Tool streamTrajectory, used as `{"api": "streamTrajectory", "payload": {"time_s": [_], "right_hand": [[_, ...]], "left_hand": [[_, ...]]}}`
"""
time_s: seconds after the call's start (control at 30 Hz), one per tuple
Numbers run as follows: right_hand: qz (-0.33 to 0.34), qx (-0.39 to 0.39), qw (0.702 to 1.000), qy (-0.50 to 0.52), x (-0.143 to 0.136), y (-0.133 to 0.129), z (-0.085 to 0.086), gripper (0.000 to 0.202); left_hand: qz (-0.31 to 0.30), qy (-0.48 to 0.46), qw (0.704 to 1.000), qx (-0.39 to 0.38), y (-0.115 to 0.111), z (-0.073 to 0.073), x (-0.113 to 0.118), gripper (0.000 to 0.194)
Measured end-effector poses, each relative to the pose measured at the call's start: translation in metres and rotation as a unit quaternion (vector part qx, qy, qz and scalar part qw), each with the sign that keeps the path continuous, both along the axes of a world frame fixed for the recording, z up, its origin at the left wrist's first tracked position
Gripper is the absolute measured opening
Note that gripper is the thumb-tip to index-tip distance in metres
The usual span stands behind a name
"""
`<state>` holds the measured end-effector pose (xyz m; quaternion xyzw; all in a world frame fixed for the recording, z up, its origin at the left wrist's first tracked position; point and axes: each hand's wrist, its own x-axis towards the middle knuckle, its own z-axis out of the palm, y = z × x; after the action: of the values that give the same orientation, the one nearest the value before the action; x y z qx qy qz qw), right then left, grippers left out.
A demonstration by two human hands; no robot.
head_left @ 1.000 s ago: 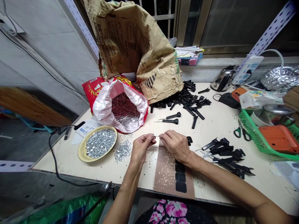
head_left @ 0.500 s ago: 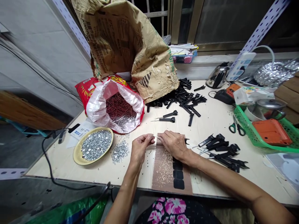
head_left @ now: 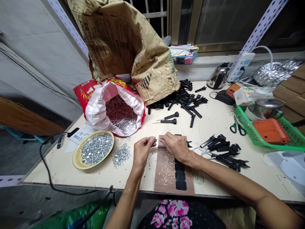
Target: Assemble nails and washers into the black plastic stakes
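My left hand (head_left: 142,152) is closed in a pinch at the tip of a thin metal pin (head_left: 157,139). Whether a small piece sits between those fingertips is hidden. My right hand (head_left: 176,147) is wrapped around a black plastic handle, mostly covered by the fingers; its forked end (head_left: 189,144) sticks out on the right. The pin spans the small gap between both hands. Beneath the right hand lies a brown mat (head_left: 164,187) with black square pads (head_left: 180,185) and pale crumbs. Left of my left hand is a loose pile of small metal washers (head_left: 121,155).
A yellow bowl of washers (head_left: 76,160) and a red sack of brownish pins (head_left: 120,109) stand left. Black handles with pins (head_left: 224,149) lie right, more (head_left: 188,98) behind by a paper sack (head_left: 157,76). Scissors (head_left: 237,128) lie beside a green basket (head_left: 259,144).
The whole view has shifted slightly, so things appear a little further left. Both hands keep the same hold on the pin and handle, with no clear movement between them.
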<state>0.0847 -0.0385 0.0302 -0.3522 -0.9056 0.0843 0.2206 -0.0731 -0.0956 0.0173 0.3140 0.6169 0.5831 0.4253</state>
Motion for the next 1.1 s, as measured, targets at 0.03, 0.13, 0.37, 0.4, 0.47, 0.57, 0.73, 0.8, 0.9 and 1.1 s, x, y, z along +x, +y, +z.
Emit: {"api": "streamTrajectory", "payload": {"time_s": [0.03,0.13,0.37,0.4,0.47,0.57,0.73,0.8,0.9,1.1], "right_hand": [[-0.001,-0.031,0.999,0.010,0.000,0.001,0.001,0.024],[0.008,-0.084,0.996,0.043,0.001,0.003,0.001,0.020],[0.010,0.099,0.995,-0.007,0.000,0.001,-0.007,0.024],[0.016,0.117,0.993,-0.017,0.001,0.000,-0.007,0.025],[0.027,0.139,0.989,-0.034,0.001,0.001,-0.006,0.026],[0.031,0.143,0.988,-0.047,0.000,0.002,-0.006,0.026],[0.000,0.037,0.999,-0.017,0.001,0.002,-0.008,0.028],[0.001,-0.007,1.000,-0.004,0.002,0.002,-0.009,0.023],[0.010,-0.001,1.000,-0.004,0.006,0.004,-0.009,0.017],[0.011,-0.009,1.000,-0.007,0.013,0.005,-0.009,0.022]], "left_hand": [[-0.001,0.003,1.000,0.001,-0.001,0.000,0.000,0.030],[-0.015,-0.009,1.000,-0.002,-0.001,-0.001,0.001,0.033],[0.003,-0.073,0.997,-0.024,0.002,-0.002,0.005,0.033],[0.003,-0.089,0.996,-0.029,0.003,-0.002,0.006,0.033],[0.004,-0.104,0.994,-0.033,0.003,-0.003,0.006,0.034],[0.009,-0.084,0.996,-0.025,0.003,-0.004,0.006,0.034],[-0.001,-0.042,0.999,-0.022,0.002,-0.005,0.005,0.033],[-0.008,-0.042,0.999,-0.021,0.003,-0.004,0.006,0.033],[-0.015,-0.045,0.999,-0.022,0.004,-0.003,0.008,0.032],[-0.040,-0.041,0.998,-0.025,0.005,-0.002,0.009,0.030]]}}
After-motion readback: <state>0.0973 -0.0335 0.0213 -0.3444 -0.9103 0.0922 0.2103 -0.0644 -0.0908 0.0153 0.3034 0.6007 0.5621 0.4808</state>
